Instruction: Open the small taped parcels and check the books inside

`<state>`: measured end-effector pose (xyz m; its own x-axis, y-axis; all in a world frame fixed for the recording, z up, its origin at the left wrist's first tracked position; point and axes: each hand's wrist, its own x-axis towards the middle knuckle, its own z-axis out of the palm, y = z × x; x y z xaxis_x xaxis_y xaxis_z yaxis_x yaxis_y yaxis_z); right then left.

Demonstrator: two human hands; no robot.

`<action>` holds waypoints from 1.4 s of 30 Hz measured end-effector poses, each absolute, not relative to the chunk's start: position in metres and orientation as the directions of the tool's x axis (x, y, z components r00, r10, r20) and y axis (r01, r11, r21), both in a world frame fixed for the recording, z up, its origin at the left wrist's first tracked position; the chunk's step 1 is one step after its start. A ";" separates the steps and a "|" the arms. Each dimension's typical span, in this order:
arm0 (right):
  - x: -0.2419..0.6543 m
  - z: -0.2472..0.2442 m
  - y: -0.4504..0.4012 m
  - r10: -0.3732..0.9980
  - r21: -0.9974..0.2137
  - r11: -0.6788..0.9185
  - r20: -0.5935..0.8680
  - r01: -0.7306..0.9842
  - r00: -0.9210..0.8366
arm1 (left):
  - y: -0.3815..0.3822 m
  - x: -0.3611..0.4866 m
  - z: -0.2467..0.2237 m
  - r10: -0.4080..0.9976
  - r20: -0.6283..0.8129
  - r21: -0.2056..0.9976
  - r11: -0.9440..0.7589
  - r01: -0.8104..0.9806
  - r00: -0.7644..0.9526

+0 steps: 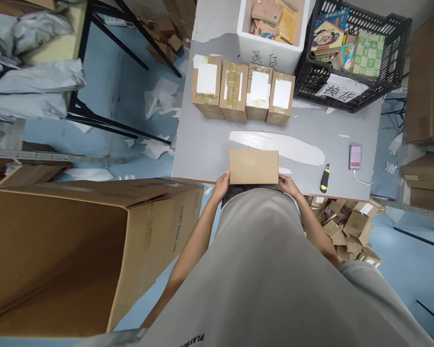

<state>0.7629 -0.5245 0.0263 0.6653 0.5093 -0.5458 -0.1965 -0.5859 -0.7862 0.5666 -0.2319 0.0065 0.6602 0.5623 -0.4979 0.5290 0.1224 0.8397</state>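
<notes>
A plain brown cardboard box [253,166] lies at the front edge of the grey table [202,149], close to my body. My left hand [222,185] grips its left end, and my right hand [288,185] holds its right end, with some fingertips hidden behind or under the box. To the right on the tabletop are a yellow-and-black utility knife [324,178] and a phone [355,157] with a white cable. Several taped cartons with white labels, one of them a small carton [233,91], stand in a row beyond the box.
A white bin [269,53] and a black plastic crate [350,94], both holding books, stand at the back. A large open carton [162,236] is at my left. Small boxes [358,226] pile up below the table on the right. Grey parcels [39,79] lie far left.
</notes>
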 end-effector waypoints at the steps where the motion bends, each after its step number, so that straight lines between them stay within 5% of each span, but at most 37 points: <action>1: 0.762 0.028 -0.524 0.536 -0.797 -0.576 -0.536 -0.183 0.652 | -0.233 0.566 0.007 0.545 -0.517 0.834 0.145 0.532 0.660; 12: 0.780 0.070 -0.518 0.643 -0.880 -0.469 -0.397 -0.074 0.655 | -0.212 0.584 0.044 0.604 -0.477 0.861 0.175 0.477 0.639; 17: 0.785 0.077 -0.506 0.555 -0.794 -0.607 -0.409 0.017 0.724 | -0.200 0.589 0.052 0.668 -0.343 0.878 -0.022 0.479 0.660; 26: 0.789 0.058 -0.473 0.445 -0.757 -0.652 -0.325 0.053 0.834 | -0.190 0.603 0.031 0.700 -0.338 0.871 -0.020 0.490 0.629; 37: 0.821 0.046 -0.446 0.384 -0.759 -0.650 -0.372 -0.039 0.845 | -0.179 0.634 0.022 0.737 -0.294 0.888 -0.024 0.458 0.609; 42: 0.804 0.041 -0.454 0.374 -0.826 -0.548 -0.382 -0.131 0.845 | -0.186 0.620 0.014 0.735 -0.391 0.886 0.136 0.444 0.555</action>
<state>0.8042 -0.4541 0.0407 0.8451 0.3740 -0.3820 -0.1311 -0.5477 -0.8263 0.6198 -0.1860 0.0136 0.5546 0.7346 -0.3909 0.4443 0.1358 0.8855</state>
